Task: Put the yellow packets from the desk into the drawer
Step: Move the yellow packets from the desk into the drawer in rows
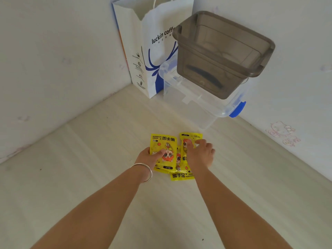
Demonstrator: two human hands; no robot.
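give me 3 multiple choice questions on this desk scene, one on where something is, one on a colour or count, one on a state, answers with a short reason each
1. Where does the grey bin stand?
A. On the clear lidded box
B. Inside the paper bag
C. Beside the packets

2. What colour is the latch on the clear box?
A. Red
B. Blue
C. Green

3. What is the left hand doing?
A. Hanging idle off the desk
B. Gripping the bag handle
C. Holding a yellow packet at its edge

Answers:
1. A, the bin sits on top of the clear box, next to the white paper bag.
2. B, the clip at the box's near corner is blue.
3. C, its thumb lies across the packet's face while the right hand rests on the neighbouring packet.
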